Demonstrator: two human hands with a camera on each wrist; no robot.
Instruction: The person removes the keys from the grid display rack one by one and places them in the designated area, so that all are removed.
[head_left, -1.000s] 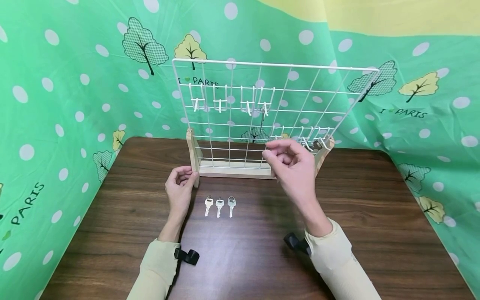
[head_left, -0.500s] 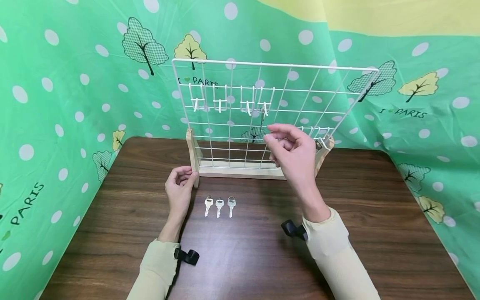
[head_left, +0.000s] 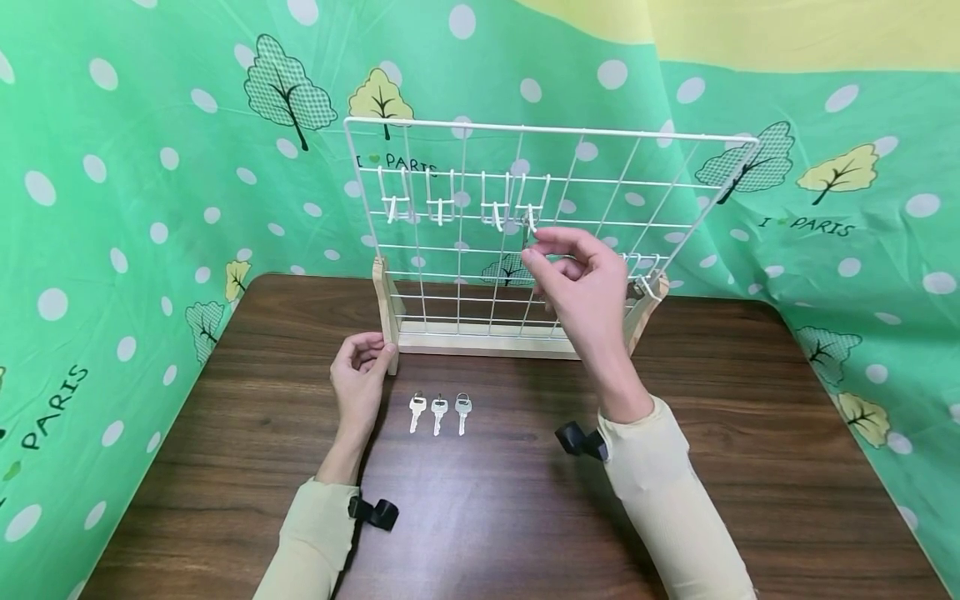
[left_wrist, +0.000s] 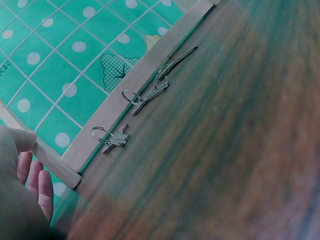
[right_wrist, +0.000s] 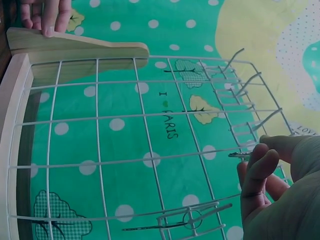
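Observation:
A white wire grid (head_left: 480, 250) stands in a wooden base (head_left: 465, 340), with several white hooks (head_left: 440, 208) along its upper part. The left hand (head_left: 360, 379) grips the base's left upright (head_left: 386, 304), its thumb on the near face. The right hand (head_left: 585, 279) is at the upper row's rightmost hook (head_left: 529, 212), thumb and index finger pinching a key (right_wrist: 239, 155) whose ring is at that hook. In the right wrist view, fingers hide that key's upper part. Three ringed keys, among them a middle key (head_left: 439, 412), lie in a row on the table.
Lower on the right, a hook (right_wrist: 192, 220) carries another key (right_wrist: 150, 228) on its ring. The brown wooden table (head_left: 262, 450) has a green patterned curtain (head_left: 150, 208) behind it. Black straps with small cameras, such as the left wrist camera (head_left: 384, 514), circle both wrists.
The right hand has moved up and slightly left from beside the lower hooks to the key at the upper hook. The left hand and the keys on the table have not moved.

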